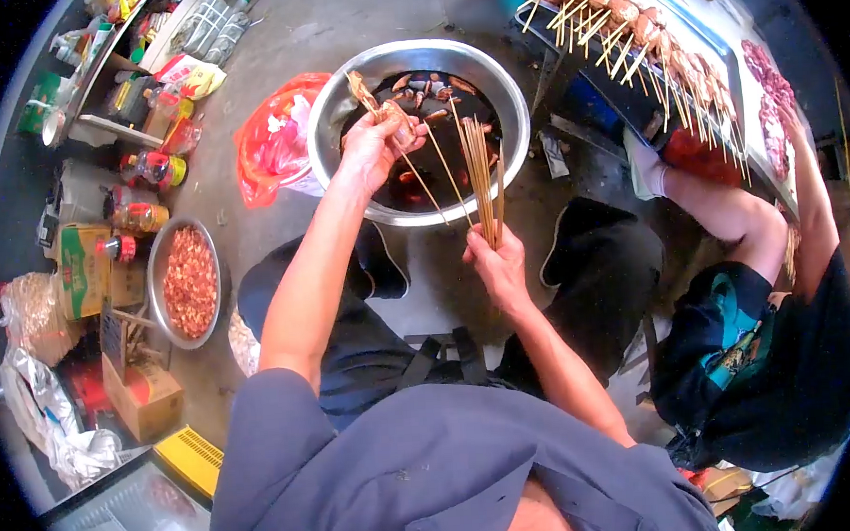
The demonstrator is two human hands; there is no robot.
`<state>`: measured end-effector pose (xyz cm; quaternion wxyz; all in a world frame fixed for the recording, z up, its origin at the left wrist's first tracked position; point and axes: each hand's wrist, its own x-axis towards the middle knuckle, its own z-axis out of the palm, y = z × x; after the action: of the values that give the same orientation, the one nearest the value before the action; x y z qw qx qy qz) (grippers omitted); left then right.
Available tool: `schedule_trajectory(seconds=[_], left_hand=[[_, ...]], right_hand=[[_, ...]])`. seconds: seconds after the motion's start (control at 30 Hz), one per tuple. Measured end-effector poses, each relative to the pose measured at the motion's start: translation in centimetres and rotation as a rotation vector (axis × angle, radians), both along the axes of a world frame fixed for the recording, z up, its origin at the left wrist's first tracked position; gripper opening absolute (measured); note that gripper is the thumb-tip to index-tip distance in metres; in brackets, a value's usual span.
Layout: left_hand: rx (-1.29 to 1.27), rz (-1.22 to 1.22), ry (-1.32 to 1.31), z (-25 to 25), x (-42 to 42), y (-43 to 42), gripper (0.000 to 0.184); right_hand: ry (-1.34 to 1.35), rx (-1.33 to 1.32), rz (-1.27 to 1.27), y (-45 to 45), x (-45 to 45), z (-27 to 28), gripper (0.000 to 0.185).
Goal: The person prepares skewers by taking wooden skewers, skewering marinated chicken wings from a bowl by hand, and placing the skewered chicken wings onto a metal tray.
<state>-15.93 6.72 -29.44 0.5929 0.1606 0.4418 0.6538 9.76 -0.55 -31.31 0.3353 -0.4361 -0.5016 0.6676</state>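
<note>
My left hand (379, 150) is closed around pieces of pale brownish meat (362, 86) over the metal bowl's left side. A thin bamboo skewer slants down from these fingers across the bowl rim. My right hand (498, 259) grips a bundle of bamboo skewers (479, 170) at its lower end, tips pointing up over the bowl. One skewer leans apart from the bundle. The large metal bowl (516, 124) stands on the floor between my legs. Dark liquid (479, 116) fills it, with several meat pieces floating at the surface.
A tray (723, 48) with skewered meat stands at the upper right. Beside it, another person (757, 362) sits with a hand near raw red meat (770, 98). A red plastic bag (258, 159), a bowl of reddish chunks (190, 280), bottles (153, 170) and cardboard boxes (141, 400) are on the left.
</note>
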Motion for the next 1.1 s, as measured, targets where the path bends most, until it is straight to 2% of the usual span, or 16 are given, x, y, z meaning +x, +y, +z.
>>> schedule_trajectory(seconds=[0.47, 0.73, 1.1], left_hand=[[0.045, 0.078, -0.021, 1.0, 0.3, 0.8, 0.023], [0.056, -0.006, 0.131, 0.5, 0.3, 1.0, 0.021], [0.056, -0.019, 0.102, 0.0, 1.8, 0.7, 0.021]], right_hand=[[-0.067, 0.017, 0.064, 0.0, 0.4, -0.2, 0.012], [-0.020, -0.015, 0.077, 0.1, 0.3, -0.4, 0.012], [-0.046, -0.047, 0.076, -0.2, 0.1, -1.0, 0.011]])
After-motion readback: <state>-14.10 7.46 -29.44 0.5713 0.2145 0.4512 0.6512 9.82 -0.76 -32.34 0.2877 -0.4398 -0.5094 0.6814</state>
